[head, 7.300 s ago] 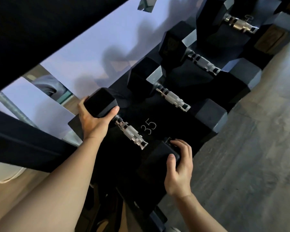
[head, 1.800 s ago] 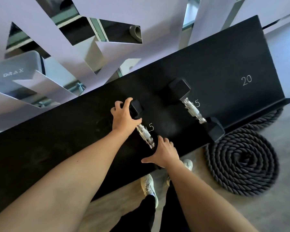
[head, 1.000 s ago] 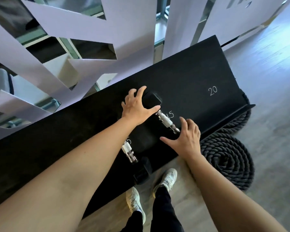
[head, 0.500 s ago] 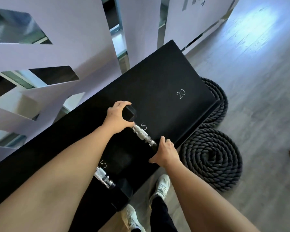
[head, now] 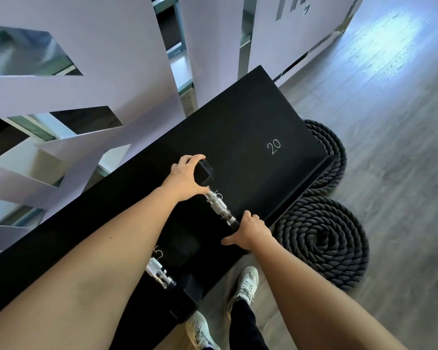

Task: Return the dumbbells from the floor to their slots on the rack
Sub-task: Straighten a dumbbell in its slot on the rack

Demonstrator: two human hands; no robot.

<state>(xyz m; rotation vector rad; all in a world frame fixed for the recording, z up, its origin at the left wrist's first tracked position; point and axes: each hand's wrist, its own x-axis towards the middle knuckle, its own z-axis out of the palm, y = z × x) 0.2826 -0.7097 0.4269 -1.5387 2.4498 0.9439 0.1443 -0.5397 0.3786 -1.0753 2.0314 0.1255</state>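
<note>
A small black hex dumbbell with a chrome handle [head: 219,205] lies on the black top shelf of the rack [head: 250,117]. My left hand [head: 185,179] grips its far head. My right hand [head: 250,231] covers and grips its near head at the shelf's front edge. A second like dumbbell [head: 161,272] lies on the shelf nearer me, partly hidden under my left forearm. A white "20" mark [head: 274,146] sits on bare shelf to the right, with no dumbbell at it.
A thick black battle rope [head: 321,238] lies coiled on the grey wood floor right of the rack. My white shoes [head: 245,286] stand close to the rack's front. A pale cut-out wall panel [head: 86,59] runs behind the rack.
Both hands stay on the same dumbbell's heads. The view has shifted slightly, and the hands with the dumbbell sit a little further right along the shelf.
</note>
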